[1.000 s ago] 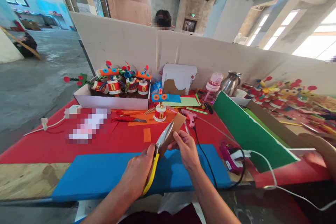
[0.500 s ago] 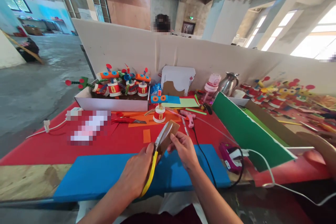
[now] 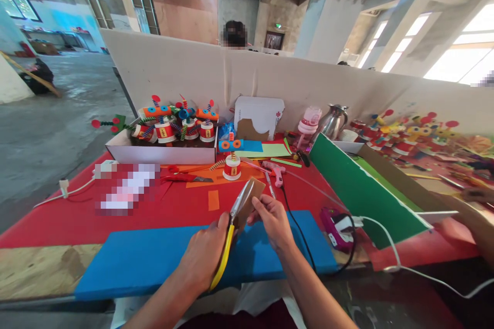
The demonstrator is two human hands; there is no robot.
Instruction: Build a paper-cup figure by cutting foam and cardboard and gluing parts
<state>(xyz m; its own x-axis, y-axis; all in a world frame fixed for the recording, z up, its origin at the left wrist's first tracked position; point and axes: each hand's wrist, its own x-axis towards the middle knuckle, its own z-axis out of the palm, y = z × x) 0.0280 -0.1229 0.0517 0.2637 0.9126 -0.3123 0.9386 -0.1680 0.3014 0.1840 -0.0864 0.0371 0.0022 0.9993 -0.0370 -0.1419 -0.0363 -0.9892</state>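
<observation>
My left hand [image 3: 208,249] is closed around the yellow handles of a pair of scissors [image 3: 224,257]. The blades point up and away from me, along a strip of brown cardboard [image 3: 247,206]. My right hand [image 3: 272,221] pinches that cardboard at its right edge between thumb and fingers. Both hands are above the blue board [image 3: 154,257] at the table's front. Beyond them stands a paper cup figure [image 3: 232,167] with a blue head and orange eyes. A small orange paper piece [image 3: 213,200] lies to the left of the blades.
Red-handled scissors [image 3: 189,178] lie left of the figure, a pink glue gun [image 3: 275,170] to its right. A white box [image 3: 162,154] holds several cup figures. At right are a purple power socket [image 3: 338,231] with cables and a green-sided box [image 3: 358,190]. Another person's hand [image 3: 480,195] shows far right.
The whole view has shifted slightly. My hands, the scissors and the cardboard keep nearly the same pose. At far right the other person's arm has moved.
</observation>
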